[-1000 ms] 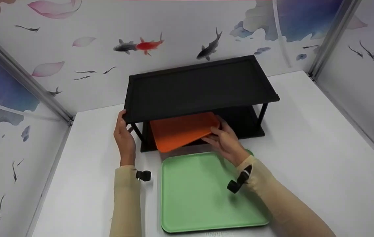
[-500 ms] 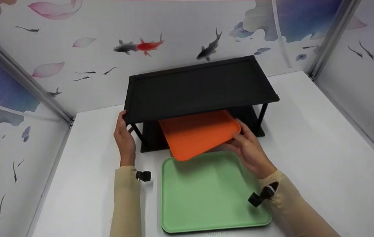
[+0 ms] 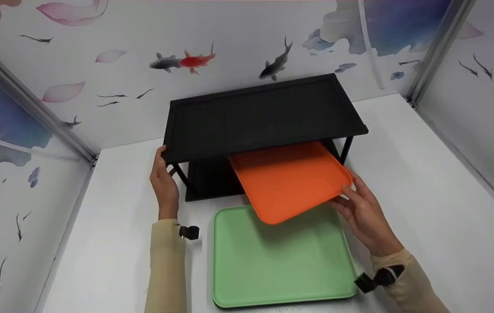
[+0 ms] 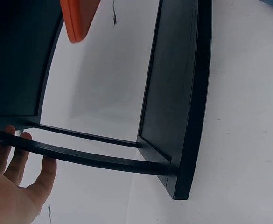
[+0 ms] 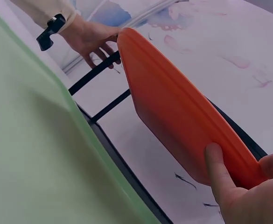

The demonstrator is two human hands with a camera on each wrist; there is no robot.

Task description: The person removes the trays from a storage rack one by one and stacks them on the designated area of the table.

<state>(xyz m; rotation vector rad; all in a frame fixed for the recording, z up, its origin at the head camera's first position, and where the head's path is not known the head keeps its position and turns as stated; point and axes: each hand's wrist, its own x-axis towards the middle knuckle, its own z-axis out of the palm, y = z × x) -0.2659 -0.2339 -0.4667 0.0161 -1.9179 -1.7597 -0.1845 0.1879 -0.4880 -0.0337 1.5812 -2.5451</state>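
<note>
My right hand pinches the near right corner of an orange tray, thumb on top and fingers beneath. The tray hangs tilted, half under the top shelf of a black two-tier rack and half over a green tray lying flat on the white table. My left hand grips the rack's front left corner, fingers curled round its post. The orange tray's edge shows at the top of the left wrist view.
The rack stands at the back of a white table, close to a wall with fish pictures. Side panels with metal rails close in the table on left and right.
My right hand has drawn the orange tray out from the rack's lower shelf, toward me and to the right, over the green tray. The left hand has stayed on the rack.
</note>
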